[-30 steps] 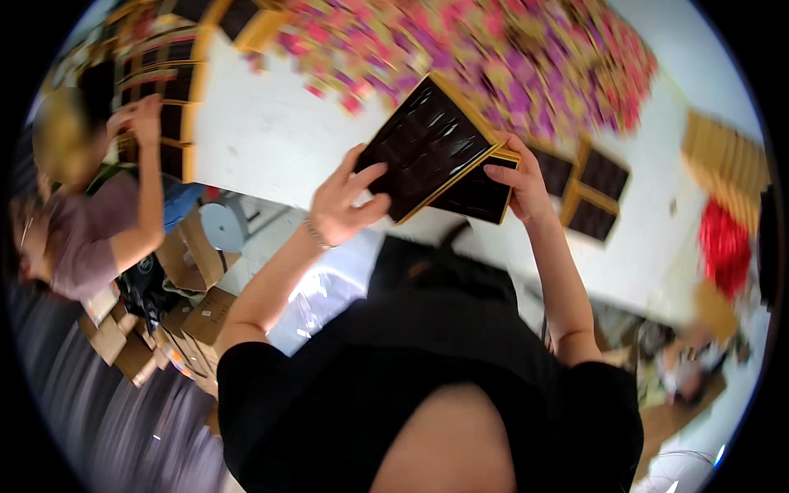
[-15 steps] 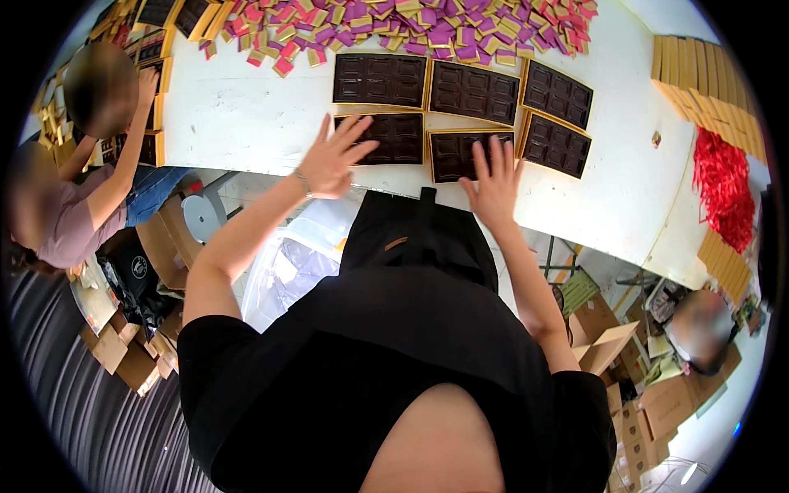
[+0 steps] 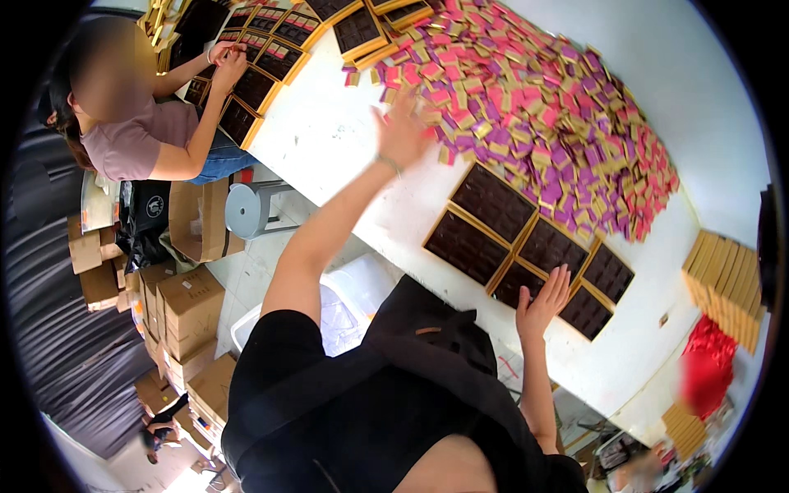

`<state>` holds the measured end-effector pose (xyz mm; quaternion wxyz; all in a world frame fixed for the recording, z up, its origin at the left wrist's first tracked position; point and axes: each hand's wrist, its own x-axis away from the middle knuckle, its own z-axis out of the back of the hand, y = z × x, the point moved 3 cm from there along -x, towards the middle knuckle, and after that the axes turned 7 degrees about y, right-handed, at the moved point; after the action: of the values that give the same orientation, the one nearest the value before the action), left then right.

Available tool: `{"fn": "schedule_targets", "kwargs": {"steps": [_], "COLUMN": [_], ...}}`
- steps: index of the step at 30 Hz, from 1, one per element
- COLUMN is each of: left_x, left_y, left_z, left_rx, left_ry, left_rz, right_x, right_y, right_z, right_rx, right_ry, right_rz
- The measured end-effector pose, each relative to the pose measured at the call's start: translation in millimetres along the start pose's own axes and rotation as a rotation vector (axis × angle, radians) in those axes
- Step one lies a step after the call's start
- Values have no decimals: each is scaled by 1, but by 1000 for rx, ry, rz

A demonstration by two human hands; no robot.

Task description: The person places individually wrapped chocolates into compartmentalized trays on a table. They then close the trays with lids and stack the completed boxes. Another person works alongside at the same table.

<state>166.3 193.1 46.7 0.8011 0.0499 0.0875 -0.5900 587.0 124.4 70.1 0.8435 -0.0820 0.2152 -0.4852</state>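
Observation:
My left hand (image 3: 403, 135) reaches over the white table at the left edge of a heap of small wrapped pieces (image 3: 526, 123) in pink, purple and gold. Motion blurs it, but its fingers look spread, with no piece plainly in them. My right hand (image 3: 542, 308) lies with fingers stretched out on the near middle box, a gold-edged box with a dark brown compartment tray (image 3: 511, 283). Several like it stand in two rows, among them the far left box (image 3: 493, 201) and the near left box (image 3: 465, 248). Their compartments look unfilled.
At the left, a co-worker (image 3: 136, 135) handles more such boxes (image 3: 251, 86), some holding pieces. Stacked gold box parts (image 3: 723, 283) and red shredded filler (image 3: 708, 361) lie at the right. A grey stool (image 3: 246, 209) and a clear plastic bin (image 3: 357, 287) are below the table's edge.
The view has turned to the left. My left hand has left the near left box and swung out to the heap; my right hand stays at the near middle box.

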Motion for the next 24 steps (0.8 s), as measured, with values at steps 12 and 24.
{"fn": "schedule_targets", "kwargs": {"steps": [12, 24], "left_x": [-158, -74], "left_y": [-186, -241], "left_z": [-79, -101], "left_rx": [1458, 2029], "left_ry": [147, -193], "left_rz": [1527, 1462], "right_x": [-418, -439], "right_y": [-228, -244], "right_z": [-245, -353], "right_rx": [-899, -1220], "right_ry": [-184, -594], "right_rz": [-84, -567]}}
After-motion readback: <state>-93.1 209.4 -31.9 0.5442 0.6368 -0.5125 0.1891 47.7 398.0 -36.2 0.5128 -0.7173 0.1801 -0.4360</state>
